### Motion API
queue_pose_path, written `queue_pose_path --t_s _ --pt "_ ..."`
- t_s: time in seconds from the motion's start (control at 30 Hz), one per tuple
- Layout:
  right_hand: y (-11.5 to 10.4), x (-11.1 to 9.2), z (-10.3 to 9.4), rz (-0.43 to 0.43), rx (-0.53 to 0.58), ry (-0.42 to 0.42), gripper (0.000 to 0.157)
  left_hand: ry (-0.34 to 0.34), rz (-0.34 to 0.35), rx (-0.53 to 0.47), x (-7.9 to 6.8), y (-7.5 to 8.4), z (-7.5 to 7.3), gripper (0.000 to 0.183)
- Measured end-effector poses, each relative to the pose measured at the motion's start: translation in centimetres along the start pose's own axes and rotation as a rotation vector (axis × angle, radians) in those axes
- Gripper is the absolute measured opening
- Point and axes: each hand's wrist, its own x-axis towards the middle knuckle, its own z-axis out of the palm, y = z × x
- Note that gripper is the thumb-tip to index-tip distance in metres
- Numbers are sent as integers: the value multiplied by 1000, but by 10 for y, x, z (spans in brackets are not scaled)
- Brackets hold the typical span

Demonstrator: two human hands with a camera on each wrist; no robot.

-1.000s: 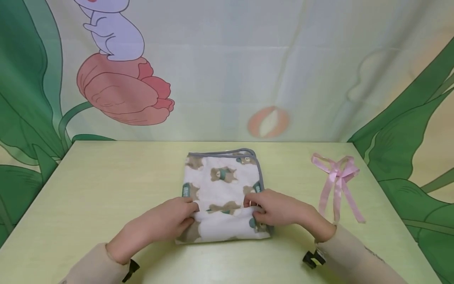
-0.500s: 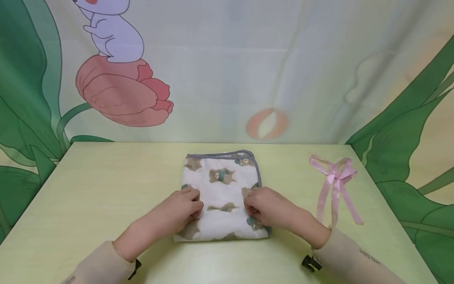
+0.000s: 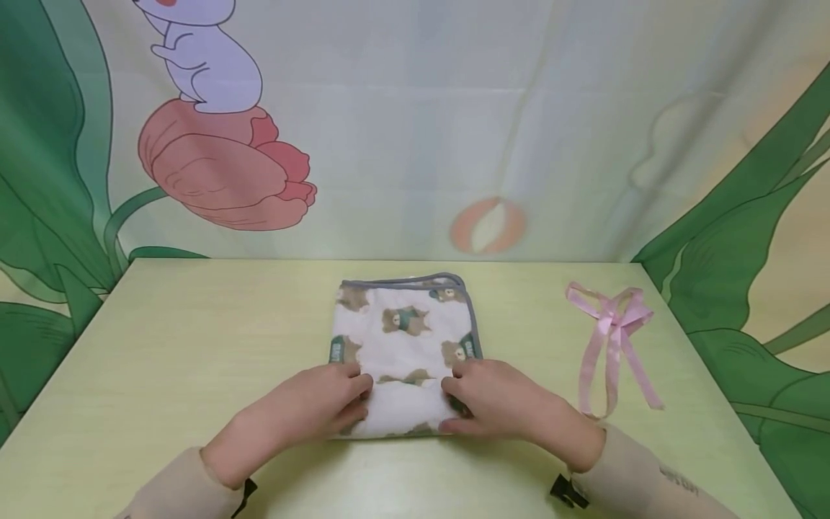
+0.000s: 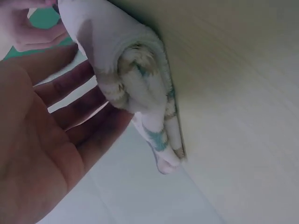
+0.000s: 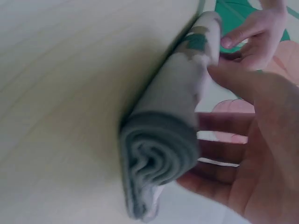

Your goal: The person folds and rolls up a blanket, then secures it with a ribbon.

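Observation:
A white fleece blanket [image 3: 400, 347] printed with brown bears and trimmed in grey lies folded at mid-table. Its near edge is rolled up; in the right wrist view the coiled grey end of the roll [image 5: 156, 154] shows. My left hand [image 3: 314, 404] is at the roll's left end, with fairly straight fingers laid against it. At the right end, my right hand [image 3: 509, 404] touches the roll with extended fingers, the thumb on the near side. Both wrist views show a loose touch, not a closed grip. The blanket's far part lies flat, with grey-edged layers at the back.
A pink ribbon bow [image 3: 612, 328] with long tails lies to the right of the blanket, close to the right forearm. The pale table [image 3: 194, 331] ends at a printed curtain [image 3: 389, 144] behind it.
The hands pinched the near edge, moved forward over the roll with curled fingers, then came back with fingers extended. The ribbon bow stays in place.

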Motion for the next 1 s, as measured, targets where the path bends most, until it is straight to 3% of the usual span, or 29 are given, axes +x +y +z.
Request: queue_pose_path --t_s 0.1,0.2,0.27,0.4,0.57,0.7,0.87,1.0 --pt "-6 -3 -2 31 -45 -80 54 -69 -36 -27 -2 3 -1 39" --pt "-10 -4 -1 16 -113 -97 53 -114 -70 4 -3 7 0 53" --pt "-10 -4 0 2 -141 -72 47 -100 -74 44 -3 9 1 51" --pt "-7 -5 3 -5 -129 -25 38 -22 -53 60 -4 9 3 39" --pt "1 -7 -1 12 2 15 37 78 -28 18 -6 5 3 30" --pt "9 -7 -8 40 93 60 31 139 -43 56 -6 2 1 22" --pt "19 -2 -10 50 98 128 23 249 -35 163 -1 -1 0 20" --pt "24 3 -5 26 49 247 25 305 -41 223 5 -5 2 26"
